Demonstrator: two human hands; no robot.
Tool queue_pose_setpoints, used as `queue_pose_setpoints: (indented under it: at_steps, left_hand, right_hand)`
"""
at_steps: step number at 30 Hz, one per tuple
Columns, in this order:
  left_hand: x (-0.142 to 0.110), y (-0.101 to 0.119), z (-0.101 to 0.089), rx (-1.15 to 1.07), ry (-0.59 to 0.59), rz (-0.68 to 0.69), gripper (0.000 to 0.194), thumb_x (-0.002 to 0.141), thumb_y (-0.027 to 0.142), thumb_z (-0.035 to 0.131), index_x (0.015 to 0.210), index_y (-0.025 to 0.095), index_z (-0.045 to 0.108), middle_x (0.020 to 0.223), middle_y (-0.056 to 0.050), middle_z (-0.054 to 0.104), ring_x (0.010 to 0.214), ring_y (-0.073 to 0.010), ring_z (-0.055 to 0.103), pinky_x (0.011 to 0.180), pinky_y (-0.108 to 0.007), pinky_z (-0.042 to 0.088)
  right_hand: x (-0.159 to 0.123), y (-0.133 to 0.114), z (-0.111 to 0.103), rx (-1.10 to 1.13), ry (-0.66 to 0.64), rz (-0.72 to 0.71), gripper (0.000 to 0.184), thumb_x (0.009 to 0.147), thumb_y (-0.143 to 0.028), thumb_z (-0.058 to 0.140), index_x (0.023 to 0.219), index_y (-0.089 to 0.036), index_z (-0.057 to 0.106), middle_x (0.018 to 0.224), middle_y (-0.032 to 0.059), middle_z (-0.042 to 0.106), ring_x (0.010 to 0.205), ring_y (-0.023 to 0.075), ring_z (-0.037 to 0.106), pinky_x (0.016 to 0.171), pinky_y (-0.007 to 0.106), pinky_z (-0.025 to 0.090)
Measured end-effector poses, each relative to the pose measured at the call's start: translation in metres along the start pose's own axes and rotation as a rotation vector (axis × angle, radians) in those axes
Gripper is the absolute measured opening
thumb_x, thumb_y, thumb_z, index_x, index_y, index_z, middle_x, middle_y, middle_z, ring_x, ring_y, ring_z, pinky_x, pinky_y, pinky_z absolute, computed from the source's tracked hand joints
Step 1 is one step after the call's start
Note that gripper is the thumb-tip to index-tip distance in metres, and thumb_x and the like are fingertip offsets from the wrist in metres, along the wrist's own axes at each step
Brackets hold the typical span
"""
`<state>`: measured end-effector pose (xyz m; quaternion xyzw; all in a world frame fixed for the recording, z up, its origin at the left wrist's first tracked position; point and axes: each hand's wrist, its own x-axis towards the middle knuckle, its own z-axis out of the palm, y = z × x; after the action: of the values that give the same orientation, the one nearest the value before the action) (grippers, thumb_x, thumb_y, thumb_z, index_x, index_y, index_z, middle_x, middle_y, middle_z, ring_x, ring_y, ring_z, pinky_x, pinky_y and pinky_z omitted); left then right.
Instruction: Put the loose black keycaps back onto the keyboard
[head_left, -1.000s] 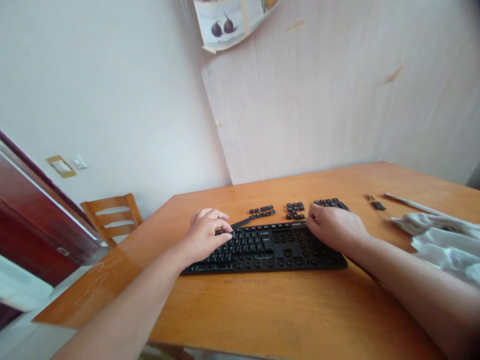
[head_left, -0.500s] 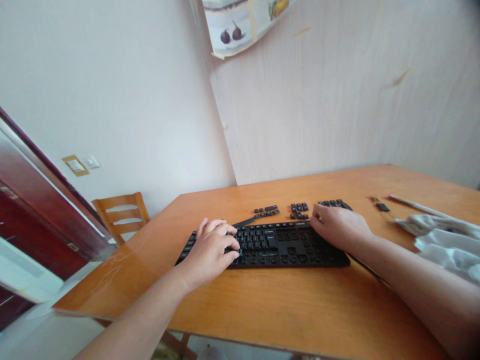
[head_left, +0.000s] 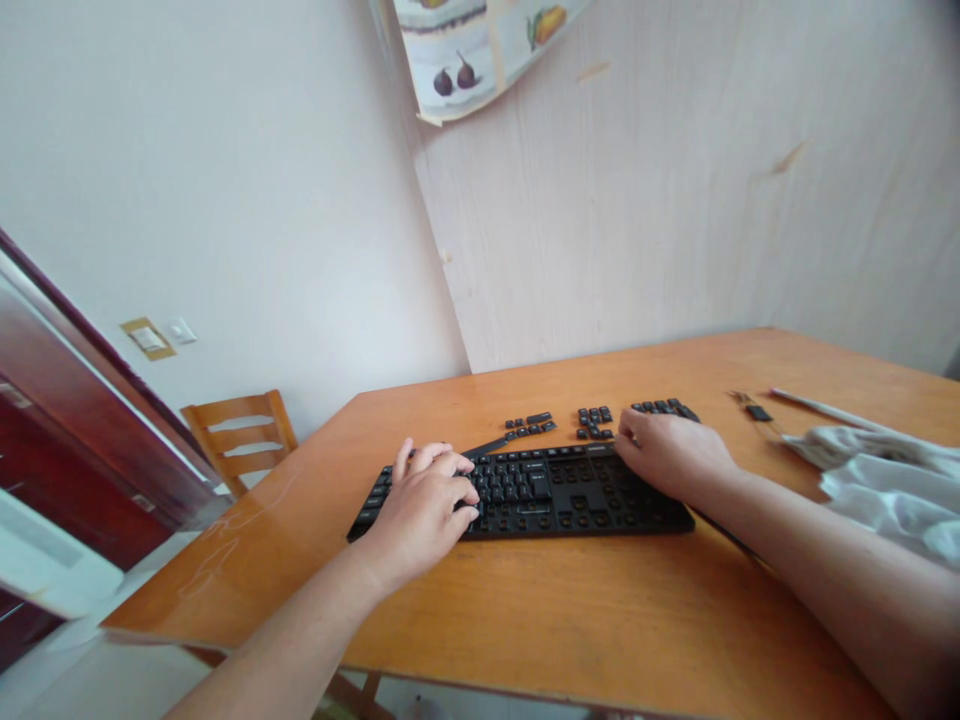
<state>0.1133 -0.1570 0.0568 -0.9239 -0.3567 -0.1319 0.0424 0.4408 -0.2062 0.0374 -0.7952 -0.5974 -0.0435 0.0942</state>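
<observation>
Your left hand (head_left: 427, 505) holds loosely spread fingers over the keyboard (head_left: 559, 495) on the desk (head_left: 570, 610), your right, its grip too hidden to tell, perhaps steadying it, while loose keycaps (head_left: 538, 418) lie grouped beyond, seemingly for order.

Viewing remotely, I am finding no legible text; the keyboard (head_left: 525, 490) is showing too small for reading.
</observation>
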Motion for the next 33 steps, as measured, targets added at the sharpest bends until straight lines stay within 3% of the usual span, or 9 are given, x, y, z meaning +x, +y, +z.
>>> queue_pose_setpoints:
  at_steps: [13,23,33]
  left_hand:
    - [-0.004,0.012,0.001,0.065,0.07,0.062,0.017,0.084,0.019,0.06,0.077,0.028,0.073,0.115,-0.001,0.066,0.125,-0.029,0.043,0.117,-0.065,0.002]
    - [-0.005,0.018,0.001,0.109,0.055,0.082,0.019,0.084,0.017,0.058,0.073,0.027,0.071,0.109,0.0,0.068,0.122,-0.0285,0.045,0.117,-0.065,0.002]
    - [-0.01,0.011,-0.007,0.117,0.144,0.016,0.022,0.083,0.019,0.058,0.082,0.031,0.075,0.124,0.001,0.065,0.13,-0.0323,0.04,0.115,-0.068,0.002]
  right_hand:
    - [-0.002,-0.001,-0.001,0.0,-0.002,-0.006,0.038,0.094,-0.043,0.034,0.091,-0.022,0.065,0.089,0.0104,0.072,0.079,0.0254,0.067,0.06,0.031,0.037]
    - [-0.002,-0.003,-0.003,-0.003,-0.015,-0.017,0.041,0.094,-0.045,0.033,0.089,-0.021,0.065,0.089,0.011,0.072,0.08,0.0253,0.067,0.059,0.03,0.037]
    - [-0.002,-0.001,-0.006,0.007,-0.019,-0.01,0.042,0.094,-0.046,0.033,0.091,-0.021,0.067,0.09,0.0112,0.072,0.081,0.0261,0.067,0.062,0.031,0.04]
